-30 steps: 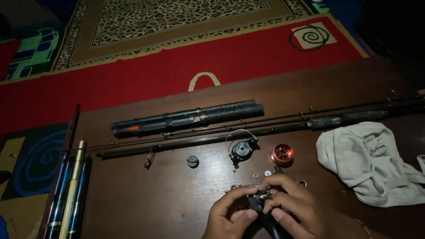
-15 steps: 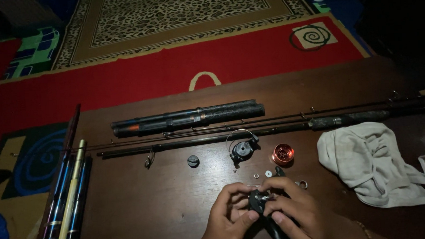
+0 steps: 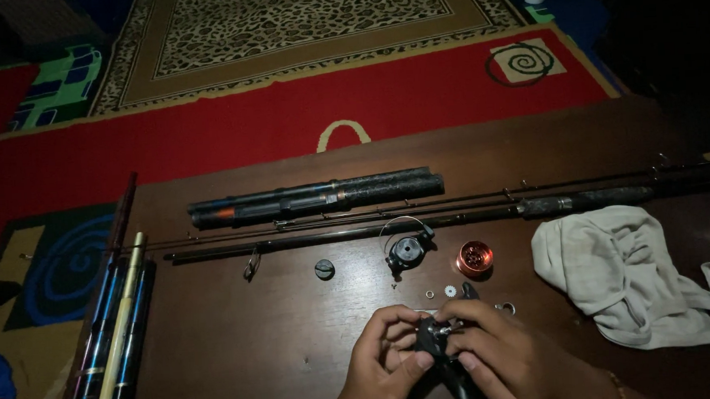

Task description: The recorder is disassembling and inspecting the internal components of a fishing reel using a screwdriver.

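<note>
With both hands' fingers [image 3: 394, 335] clamped on the black reel body [image 3: 429, 337], we work its small metal fitting; loose parts [image 3: 449, 291] on the bench [image 3: 241, 343] likely come next.

My left hand [image 3: 384, 364] and right hand [image 3: 501, 354] both grip a black fishing reel body [image 3: 439, 345] at the table's [image 3: 241, 351] near edge. Just beyond lie a copper spool [image 3: 474, 258], a black rotor [image 3: 407, 252] and a small knob [image 3: 324, 268]. A pale cloth [image 3: 618, 275] lies to the right, and fishing rods [image 3: 421, 220] farther away.
</note>
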